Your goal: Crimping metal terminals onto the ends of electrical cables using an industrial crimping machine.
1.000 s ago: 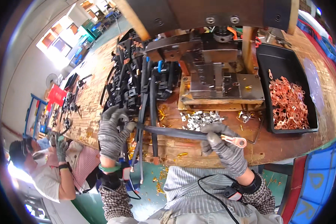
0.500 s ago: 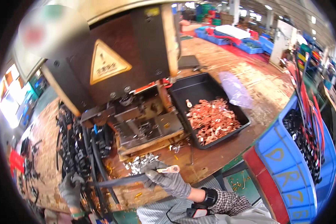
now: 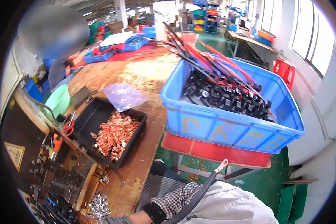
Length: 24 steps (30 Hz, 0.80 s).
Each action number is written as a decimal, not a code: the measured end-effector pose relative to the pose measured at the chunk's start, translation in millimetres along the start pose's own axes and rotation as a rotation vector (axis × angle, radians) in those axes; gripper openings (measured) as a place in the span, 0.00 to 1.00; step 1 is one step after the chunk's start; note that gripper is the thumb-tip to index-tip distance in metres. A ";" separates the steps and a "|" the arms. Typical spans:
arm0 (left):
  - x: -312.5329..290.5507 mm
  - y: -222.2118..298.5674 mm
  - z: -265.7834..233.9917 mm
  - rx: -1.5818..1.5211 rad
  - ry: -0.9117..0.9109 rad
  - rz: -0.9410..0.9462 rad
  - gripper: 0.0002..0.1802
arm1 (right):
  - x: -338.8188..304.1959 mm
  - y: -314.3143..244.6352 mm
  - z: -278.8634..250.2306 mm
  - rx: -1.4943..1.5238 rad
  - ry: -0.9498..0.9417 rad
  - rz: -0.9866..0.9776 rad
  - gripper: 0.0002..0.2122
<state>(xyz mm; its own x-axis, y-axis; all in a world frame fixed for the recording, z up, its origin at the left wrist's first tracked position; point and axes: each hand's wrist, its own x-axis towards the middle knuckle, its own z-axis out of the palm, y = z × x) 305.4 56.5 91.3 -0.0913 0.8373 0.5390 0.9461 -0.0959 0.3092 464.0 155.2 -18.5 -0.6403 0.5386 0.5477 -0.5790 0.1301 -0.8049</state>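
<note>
My right hand [image 3: 117, 220], in a grey glove, shows only as a strip at the lower edge, beside a pile of small silver metal pieces [image 3: 98, 206]. Its fingers are cut off, so what they hold is hidden. A checkered sleeve and a black wristband cover that forearm. Across my lap slants a thick black cable [image 3: 198, 196] with a copper cable lug [image 3: 221, 165] on its upper end; its lower part leaves the picture past my right forearm. My left hand is outside the picture.
On the wooden bench [image 3: 138, 71] are a black tray [image 3: 86, 116] of copper lugs, a plastic bag [image 3: 125, 96] and a green bowl [image 3: 59, 99]. The press [image 3: 11, 127] stands left. A blue bin [image 3: 227, 125] of cables rests on a red stool [image 3: 212, 148]. A person [image 3: 58, 72] sits beyond.
The view has swung right, bringing the blue bin to the middle. The lugged cable, held earlier by my right hand before the press, now slants over my lap. My left hand has left view.
</note>
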 end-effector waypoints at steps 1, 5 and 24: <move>4.9 -2.3 5.7 -0.030 -0.008 0.013 0.22 | 1.7 -10.0 -0.1 -0.021 0.039 -0.017 0.10; 13.8 -2.8 20.3 -0.098 -0.063 0.108 0.22 | -0.3 -66.9 -8.6 -0.154 0.217 -0.109 0.10; 48.9 -12.0 63.6 -0.225 -0.200 0.263 0.20 | -233.1 -518.7 -64.5 -2.505 1.938 0.805 0.25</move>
<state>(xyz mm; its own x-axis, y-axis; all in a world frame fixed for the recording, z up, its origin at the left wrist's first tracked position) 309.4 132.9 64.1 0.2285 0.8546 0.4664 0.8353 -0.4182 0.3569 946.2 15.9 256.6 0.5802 0.2251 0.7828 0.5331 -0.8315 -0.1560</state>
